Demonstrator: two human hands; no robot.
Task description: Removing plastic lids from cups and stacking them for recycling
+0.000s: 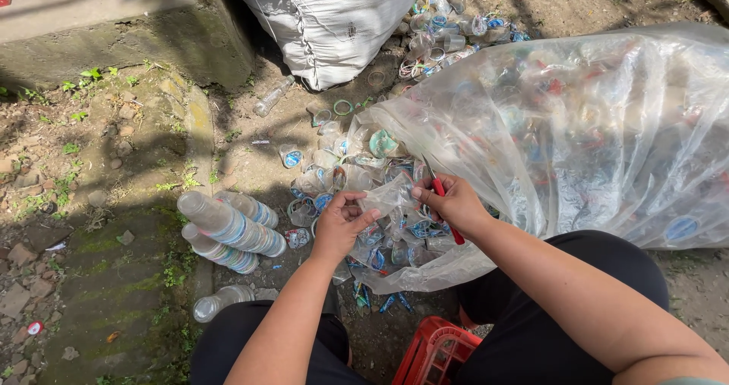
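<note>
1. A clear plastic cup [386,197] is held between both hands, above the mouth of a large transparent bag [577,127] lying on the ground.
2. The left hand [342,222] is closed in a pinch on the cup's near edge, thumb and fingers pressed together.
3. The right hand [453,201] is curled shut around a red-handled blade [444,199]; its fingertips also touch the cup's far side. The blade tip is directed up towards the bag.
4. Loose clear cups [334,172] with blue-printed lids are spread on the dirt at the bag's opening, directly below the hands.
5. Stacks of nested cups [231,229] are laid on their sides to the left, just beside the left knee.
6. A red crate [433,351] is seen between the legs, near the bottom edge.
7. A white woven sack [330,20] stands beyond the pile, well apart from the hands.
</note>
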